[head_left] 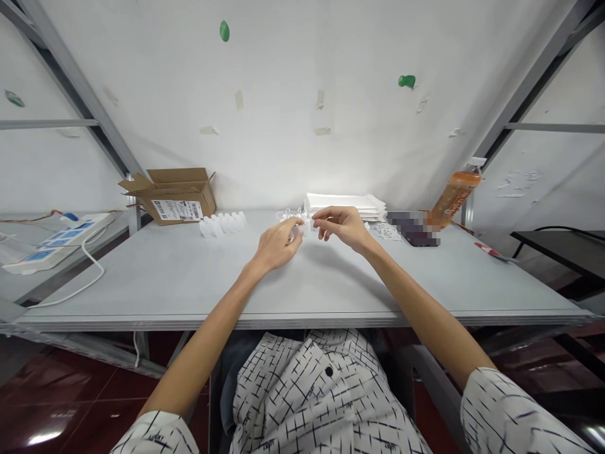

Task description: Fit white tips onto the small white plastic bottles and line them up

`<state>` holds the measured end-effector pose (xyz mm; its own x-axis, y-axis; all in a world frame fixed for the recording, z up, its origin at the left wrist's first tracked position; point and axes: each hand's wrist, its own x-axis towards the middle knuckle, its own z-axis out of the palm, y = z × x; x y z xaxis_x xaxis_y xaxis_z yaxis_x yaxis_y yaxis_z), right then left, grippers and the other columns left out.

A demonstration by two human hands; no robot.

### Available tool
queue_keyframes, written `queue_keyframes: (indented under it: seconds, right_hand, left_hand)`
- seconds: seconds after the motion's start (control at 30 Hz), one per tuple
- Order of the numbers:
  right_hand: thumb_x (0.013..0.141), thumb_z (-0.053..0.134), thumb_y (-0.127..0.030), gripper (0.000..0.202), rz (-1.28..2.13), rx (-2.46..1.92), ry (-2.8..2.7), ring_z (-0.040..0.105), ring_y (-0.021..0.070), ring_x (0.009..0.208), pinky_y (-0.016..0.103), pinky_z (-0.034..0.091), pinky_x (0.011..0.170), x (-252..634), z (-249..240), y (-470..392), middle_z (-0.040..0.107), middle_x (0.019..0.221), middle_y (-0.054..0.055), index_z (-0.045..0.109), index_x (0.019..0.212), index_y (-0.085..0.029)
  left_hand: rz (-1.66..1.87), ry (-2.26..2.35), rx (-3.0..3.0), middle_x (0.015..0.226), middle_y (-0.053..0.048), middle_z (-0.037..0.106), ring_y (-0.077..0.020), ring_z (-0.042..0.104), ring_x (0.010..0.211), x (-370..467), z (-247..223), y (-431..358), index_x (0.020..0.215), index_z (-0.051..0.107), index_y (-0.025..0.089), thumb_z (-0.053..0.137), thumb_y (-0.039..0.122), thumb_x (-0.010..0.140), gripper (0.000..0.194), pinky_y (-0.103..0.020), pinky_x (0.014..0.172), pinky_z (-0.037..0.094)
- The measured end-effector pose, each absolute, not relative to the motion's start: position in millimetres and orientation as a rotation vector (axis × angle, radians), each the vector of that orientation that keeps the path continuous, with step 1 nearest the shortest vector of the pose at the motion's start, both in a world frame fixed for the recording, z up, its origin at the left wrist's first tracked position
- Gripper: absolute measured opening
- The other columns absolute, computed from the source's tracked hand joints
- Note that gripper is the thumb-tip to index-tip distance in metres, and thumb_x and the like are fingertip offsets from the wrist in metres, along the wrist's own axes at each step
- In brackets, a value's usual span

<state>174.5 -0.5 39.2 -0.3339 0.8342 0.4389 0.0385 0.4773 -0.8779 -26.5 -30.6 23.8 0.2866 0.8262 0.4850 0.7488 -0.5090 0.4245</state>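
Over the back middle of the table, my left hand [280, 244] is closed, thumb and forefinger pinching a small white plastic piece [307, 227]. Facing it from the right, my right hand [345, 226] has its fingers curled, thumb and forefinger nearly together at the piece's right side. Anything between those right fingertips is too small to make out. Behind my left fingers lie thin white looped parts [289, 214], partly hidden. A row of whitish translucent plastic pieces [223, 224] stands to the left of my hands.
A stack of white sheets or flat packets [350, 203] lies against the wall. Small white bits [387, 231], a dark phone-like object [423, 238] and an orange drink bottle [456, 195] are right. An open cardboard box [177, 195] and a power strip [61, 243] are left.
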Motion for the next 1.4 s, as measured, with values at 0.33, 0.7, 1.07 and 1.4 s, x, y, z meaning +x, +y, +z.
queue_keyframes:
  seconds: [0.33, 0.7, 1.07, 1.4]
  right_hand:
    - [0.074, 0.077, -0.037, 0.039, 1.158, -0.662, -1.751, 0.067, 0.0139, 0.058, 0.025, 0.047, 0.045, 177.1, 40.7, -0.6, 0.075, 0.097, 0.009, 0.069, 0.106, -0.015]
    - [0.078, 0.072, -0.039, 0.065, 1.327, -0.600, -1.817, 0.067, 0.0116, 0.059, 0.020, 0.037, 0.040, 168.3, 38.8, -7.3, 0.070, 0.121, 0.012, 0.048, 0.136, -0.024]
    - [0.079, 0.070, -0.042, 0.044, 0.943, -0.840, -1.730, 0.060, 0.0093, 0.051, 0.021, 0.032, 0.039, 192.2, 46.7, 7.0, 0.072, 0.098, 0.007, 0.061, 0.115, -0.019]
    - [0.082, 0.057, -0.029, 0.021, 0.136, -1.263, -1.956, 0.062, 0.0143, 0.053, 0.027, 0.044, 0.058, 250.3, 37.1, 35.4, 0.072, 0.079, 0.005, 0.071, 0.089, -0.016]
  left_hand:
    - [0.894, 1.658, 2.362, 0.061, -0.001, 0.061, -0.0188, 0.055, 0.061, -24.1, 28.4, -33.3, 0.081, 0.066, 0.021, 0.050, 0.048, 0.088, 0.032, -0.028, 0.058, 0.031]
    - [0.816, 1.656, 2.339, 0.051, -0.001, 0.056, -0.0152, 0.049, 0.051, -22.9, 25.4, -32.5, 0.055, 0.065, 0.021, 0.039, 0.044, 0.092, 0.051, -0.028, 0.055, 0.029]
    - [0.692, 1.458, 2.428, 0.082, -0.002, 0.071, -0.0199, 0.063, 0.071, -24.4, 23.5, -31.3, 0.100, 0.070, 0.024, 0.051, 0.057, 0.089, 0.040, -0.027, 0.061, 0.038]
    - [1.017, 1.931, 2.142, 0.051, 0.000, 0.046, -0.0160, 0.048, 0.055, -27.4, 24.8, -28.5, 0.050, 0.051, 0.020, 0.051, 0.051, 0.087, 0.048, -0.026, 0.055, 0.024]
